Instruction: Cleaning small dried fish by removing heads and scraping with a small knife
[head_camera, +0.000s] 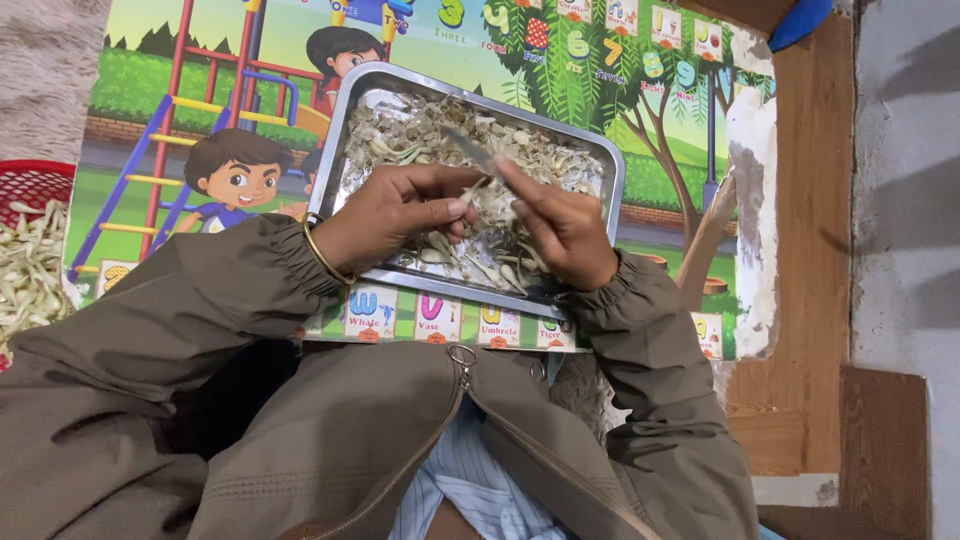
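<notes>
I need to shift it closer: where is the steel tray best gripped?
Grip the steel tray by its raised left rim, coming in from the left. That edge looks bare; the left hand and right hand cover the near rim, and peelings fill the middle.

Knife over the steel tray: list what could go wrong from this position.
1. The right hand holds the knife close to the left hand, which pinches a small pale piece; a slip could nick the fingertips.
2. The steel tray is heaped with peelings near its rim, so scraps may spill onto the picture mat.
3. The tray's near edge overhangs the mat by the lap; pressing down might tip it.
</notes>
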